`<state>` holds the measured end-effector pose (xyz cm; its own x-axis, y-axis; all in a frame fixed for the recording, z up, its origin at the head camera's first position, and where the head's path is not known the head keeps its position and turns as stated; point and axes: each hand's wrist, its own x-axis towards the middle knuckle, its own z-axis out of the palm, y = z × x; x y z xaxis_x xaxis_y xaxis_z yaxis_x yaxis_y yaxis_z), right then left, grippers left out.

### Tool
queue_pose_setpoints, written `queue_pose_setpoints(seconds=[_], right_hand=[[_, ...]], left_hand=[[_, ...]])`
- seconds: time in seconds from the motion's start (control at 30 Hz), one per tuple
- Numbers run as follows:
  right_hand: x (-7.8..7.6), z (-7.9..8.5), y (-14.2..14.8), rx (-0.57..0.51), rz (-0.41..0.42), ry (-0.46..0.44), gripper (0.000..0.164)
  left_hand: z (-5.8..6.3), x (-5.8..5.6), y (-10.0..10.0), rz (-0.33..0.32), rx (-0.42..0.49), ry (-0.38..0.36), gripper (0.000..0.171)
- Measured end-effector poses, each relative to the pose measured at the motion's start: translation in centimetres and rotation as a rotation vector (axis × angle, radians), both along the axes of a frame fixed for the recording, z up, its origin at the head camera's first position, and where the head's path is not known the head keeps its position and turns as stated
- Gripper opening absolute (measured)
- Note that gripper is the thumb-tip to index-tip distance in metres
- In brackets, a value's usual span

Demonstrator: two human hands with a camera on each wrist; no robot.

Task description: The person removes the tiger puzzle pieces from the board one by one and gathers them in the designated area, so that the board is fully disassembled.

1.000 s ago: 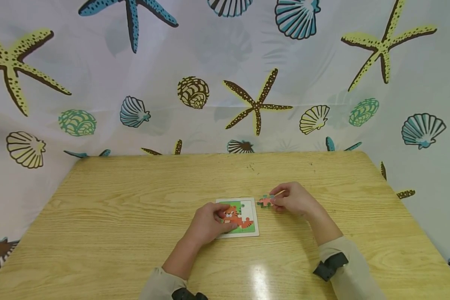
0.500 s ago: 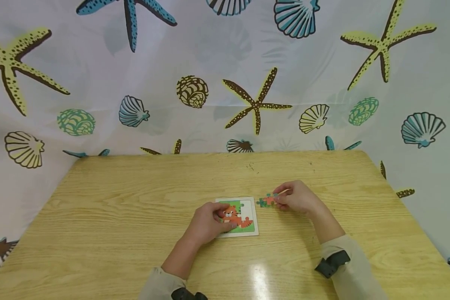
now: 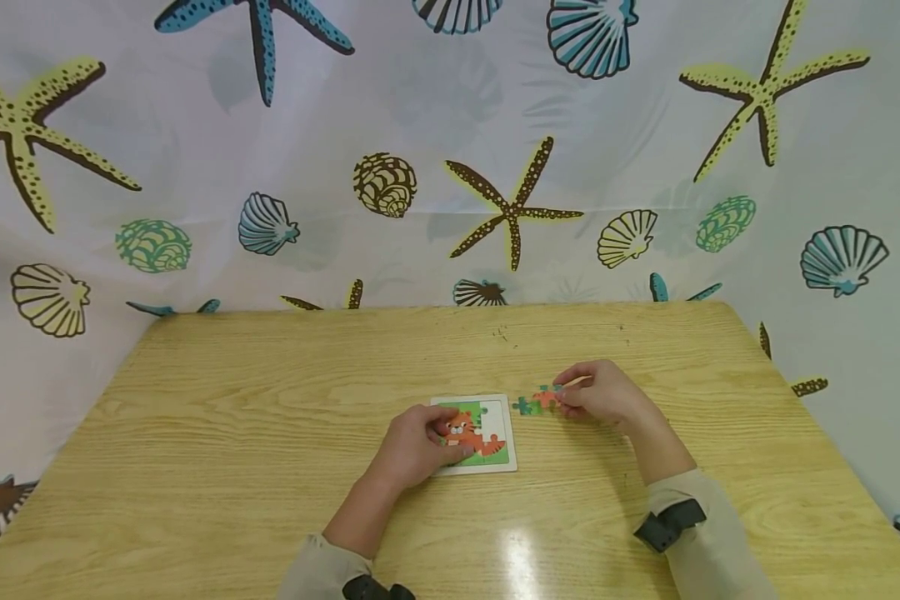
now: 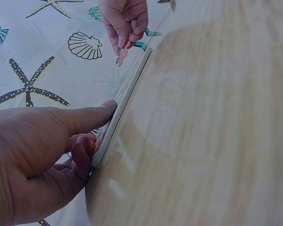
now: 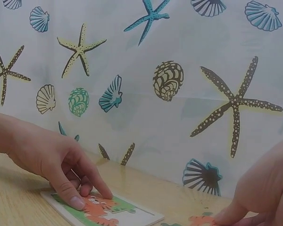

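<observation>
A square jigsaw puzzle (image 3: 492, 448) in a white frame lies on the table, showing an orange tiger on green. White backing is bare at its upper right. My left hand (image 3: 417, 450) rests on the puzzle's left side, thumb and index finger pressing on the picture, the other fingers bent at the edge. Just right of the frame, my right hand (image 3: 603, 396) pinches an orange-and-teal jigsaw piece (image 3: 546, 397) between thumb and fingers; the left wrist view shows this piece (image 4: 122, 57) tilted. A green jigsaw piece (image 3: 526, 407) sits beside it, partly overlapped by it.
The wooden table (image 3: 270, 392) extends to both sides and behind the puzzle. A white curtain (image 3: 405, 100) printed with starfish and shells hangs along its back edge and sides. Dark wrist straps (image 3: 669, 525) sit over the beige sleeves (image 3: 708, 550).
My right hand has moved slightly right with the orange piece, uncovering more of the green piece beside the frame. The left hand and the puzzle have stayed in place.
</observation>
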<state>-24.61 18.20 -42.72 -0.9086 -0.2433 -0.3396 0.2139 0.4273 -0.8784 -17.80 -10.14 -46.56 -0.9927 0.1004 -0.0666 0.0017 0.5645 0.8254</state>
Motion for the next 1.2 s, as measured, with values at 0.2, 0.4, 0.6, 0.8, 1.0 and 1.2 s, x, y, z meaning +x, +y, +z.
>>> queue_pose_setpoints(seconds=[0.2,0.4,0.6,0.8,1.0,1.2], right_hand=[[-0.2,-0.1,0.2,0.0,-0.013,-0.01,0.026],[-0.2,-0.2,0.4,-0.004,-0.009,-0.001,0.026],[-0.2,-0.2,0.8,-0.018,-0.015,-0.005,0.027],[-0.3,-0.2,1.2,-0.015,-0.008,-0.004,0.027],[-0.5,-0.3,1.5,-0.011,-0.004,-0.017,0.028],[-0.5,-0.4,1.7,-0.002,-0.011,-0.027,0.026]], left_hand=[[-0.2,-0.1,0.0,0.005,0.004,-0.011,0.055],[-0.2,0.0,0.0,0.001,0.007,-0.005,0.056],[-0.2,-0.1,0.0,-0.001,-0.006,-0.001,0.056],[-0.2,-0.2,0.0,0.007,-0.011,-0.012,0.054],[-0.1,-0.1,0.0,0.005,-0.006,-0.008,0.055],[0.0,0.0,0.0,-0.002,-0.009,-0.001,0.055]])
